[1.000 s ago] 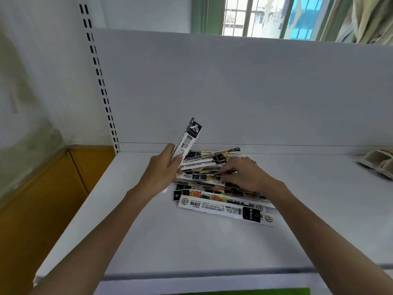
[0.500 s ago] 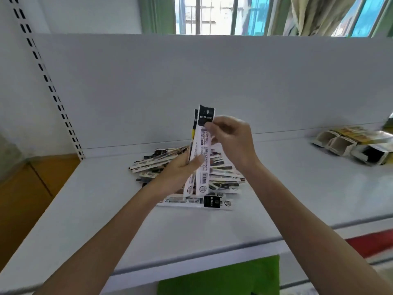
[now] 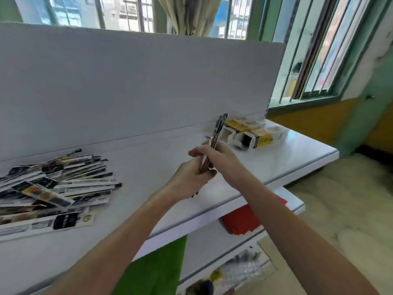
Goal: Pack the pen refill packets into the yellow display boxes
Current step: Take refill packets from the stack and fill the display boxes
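Holding a thin bunch of packets [image 3: 212,150] edge-on at centre, left hand [image 3: 189,179] is closed round the lower end and right hand [image 3: 219,158] is pinched on the middle. Packing looks barely begun. At nine o'clock, a loose heap of refill packets [image 3: 53,188] lies flat on the white shelf [image 3: 148,209]: slim glossy card strips, black and white print. Farther off at one o'clock, yellow display boxes [image 3: 253,135] lie on their sides, cardboard, open ends showing. Contents: cannot tell.
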A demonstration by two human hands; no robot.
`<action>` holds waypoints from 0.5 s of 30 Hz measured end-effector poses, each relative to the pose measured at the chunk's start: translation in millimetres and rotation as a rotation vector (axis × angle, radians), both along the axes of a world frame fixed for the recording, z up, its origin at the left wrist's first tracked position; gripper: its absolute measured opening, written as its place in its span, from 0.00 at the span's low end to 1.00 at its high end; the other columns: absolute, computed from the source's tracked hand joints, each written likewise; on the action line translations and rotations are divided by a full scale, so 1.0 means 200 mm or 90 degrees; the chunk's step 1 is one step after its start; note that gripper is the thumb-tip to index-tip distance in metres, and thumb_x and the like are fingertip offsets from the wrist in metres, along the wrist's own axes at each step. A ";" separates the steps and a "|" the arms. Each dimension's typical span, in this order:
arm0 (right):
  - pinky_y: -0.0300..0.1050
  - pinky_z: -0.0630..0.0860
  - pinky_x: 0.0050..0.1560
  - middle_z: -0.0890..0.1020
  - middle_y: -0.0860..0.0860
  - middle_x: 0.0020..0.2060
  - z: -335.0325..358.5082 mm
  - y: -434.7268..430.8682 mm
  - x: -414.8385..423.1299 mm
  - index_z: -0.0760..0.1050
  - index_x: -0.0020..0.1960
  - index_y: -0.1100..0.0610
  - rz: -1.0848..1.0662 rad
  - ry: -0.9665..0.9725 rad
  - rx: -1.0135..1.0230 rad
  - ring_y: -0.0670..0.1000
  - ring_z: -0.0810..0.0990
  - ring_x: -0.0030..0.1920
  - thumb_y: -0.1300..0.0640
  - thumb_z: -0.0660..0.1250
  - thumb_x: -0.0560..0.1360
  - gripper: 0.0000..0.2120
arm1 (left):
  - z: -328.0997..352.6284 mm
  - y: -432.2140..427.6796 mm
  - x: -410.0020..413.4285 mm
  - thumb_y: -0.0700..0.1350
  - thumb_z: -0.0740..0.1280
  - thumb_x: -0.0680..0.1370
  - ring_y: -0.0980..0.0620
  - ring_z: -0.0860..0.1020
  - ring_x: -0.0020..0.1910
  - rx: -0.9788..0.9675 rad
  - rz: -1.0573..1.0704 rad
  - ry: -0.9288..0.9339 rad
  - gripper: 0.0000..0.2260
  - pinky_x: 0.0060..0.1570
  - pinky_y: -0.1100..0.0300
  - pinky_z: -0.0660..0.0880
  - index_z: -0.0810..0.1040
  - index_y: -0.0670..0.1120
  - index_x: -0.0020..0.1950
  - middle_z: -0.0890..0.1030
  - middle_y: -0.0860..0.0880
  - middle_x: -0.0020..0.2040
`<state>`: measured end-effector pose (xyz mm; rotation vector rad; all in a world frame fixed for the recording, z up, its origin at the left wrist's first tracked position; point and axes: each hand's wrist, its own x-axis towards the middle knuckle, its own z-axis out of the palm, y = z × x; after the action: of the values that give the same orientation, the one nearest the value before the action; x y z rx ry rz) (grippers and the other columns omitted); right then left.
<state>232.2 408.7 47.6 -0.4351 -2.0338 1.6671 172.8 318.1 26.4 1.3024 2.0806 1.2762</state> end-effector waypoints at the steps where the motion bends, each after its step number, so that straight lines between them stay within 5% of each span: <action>1: 0.38 0.75 0.41 0.83 0.48 0.35 0.01 0.09 0.08 0.77 0.38 0.58 -0.028 0.001 -0.001 0.48 0.80 0.39 0.60 0.62 0.77 0.10 | -0.01 0.09 0.05 0.41 0.63 0.77 0.54 0.71 0.32 -0.007 -0.016 0.012 0.05 0.32 0.62 0.69 0.71 0.48 0.42 0.74 0.50 0.35; 3: 0.42 0.76 0.38 0.79 0.47 0.26 0.02 0.27 0.24 0.73 0.37 0.59 -0.086 0.031 -0.038 0.50 0.80 0.34 0.62 0.59 0.78 0.12 | -0.04 0.26 0.15 0.42 0.66 0.76 0.54 0.75 0.38 -0.015 -0.047 0.014 0.02 0.39 0.62 0.72 0.74 0.46 0.46 0.76 0.51 0.39; 5: 0.42 0.78 0.35 0.74 0.48 0.20 0.04 0.45 0.39 0.69 0.34 0.59 -0.153 0.064 -0.060 0.49 0.78 0.26 0.62 0.57 0.79 0.14 | -0.08 0.42 0.23 0.44 0.68 0.75 0.54 0.77 0.46 -0.009 -0.060 0.023 0.08 0.47 0.63 0.73 0.76 0.45 0.53 0.78 0.52 0.45; 8: 0.43 0.71 0.28 0.66 0.46 0.18 0.04 0.70 0.58 0.66 0.33 0.57 -0.239 0.058 -0.050 0.46 0.66 0.20 0.62 0.56 0.78 0.15 | -0.14 0.63 0.29 0.46 0.68 0.75 0.57 0.76 0.47 -0.006 -0.039 0.039 0.12 0.44 0.69 0.70 0.77 0.44 0.57 0.79 0.51 0.51; 11: 0.42 0.63 0.28 0.66 0.48 0.22 0.00 0.90 0.68 0.68 0.36 0.57 -0.291 -0.016 0.044 0.46 0.63 0.23 0.60 0.62 0.76 0.10 | -0.19 0.80 0.31 0.45 0.68 0.75 0.55 0.76 0.51 0.001 -0.005 0.022 0.13 0.47 0.65 0.69 0.76 0.44 0.59 0.78 0.48 0.56; 15: 0.42 0.65 0.28 0.71 0.51 0.26 -0.07 1.08 0.71 0.75 0.41 0.57 -0.299 -0.050 0.107 0.48 0.67 0.27 0.60 0.66 0.74 0.03 | -0.18 1.06 0.23 0.45 0.68 0.75 0.50 0.73 0.58 0.042 0.128 0.041 0.19 0.52 0.59 0.70 0.71 0.41 0.63 0.74 0.48 0.59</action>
<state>373.9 625.2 32.8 -0.8537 -1.9157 1.2034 218.2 529.2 -9.7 1.2005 2.2797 1.4146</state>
